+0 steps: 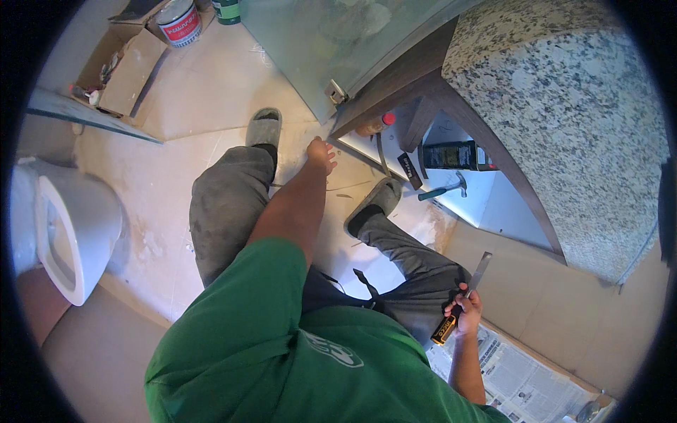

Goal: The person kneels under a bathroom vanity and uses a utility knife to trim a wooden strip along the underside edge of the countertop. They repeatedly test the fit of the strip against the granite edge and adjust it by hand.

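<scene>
My right hand point(466, 314), at the lower right beside my knee, grips a chisel point(482, 268) by its black and yellow handle. The flat metal blade points up and away from me. My left arm reaches forward between my feet. At its end my left hand point(321, 156) hovers by the front lower edge of the dark wood cabinet point(395, 99), with loosely bent fingers apart and nothing visible in them. Inside the cabinet lie a claw hammer point(446, 189), a black container point(451, 156), a small black box point(409, 171) and a red-capped bottle point(376, 125).
A glass panel point(310, 42) with a metal hinge point(336, 92) stands by the cabinet. Speckled granite point(564, 106) covers the right side. A toilet point(77, 233) is at left, a cardboard box point(134, 70) and paint tin point(180, 25) far left. Newspaper point(522, 384) lies lower right.
</scene>
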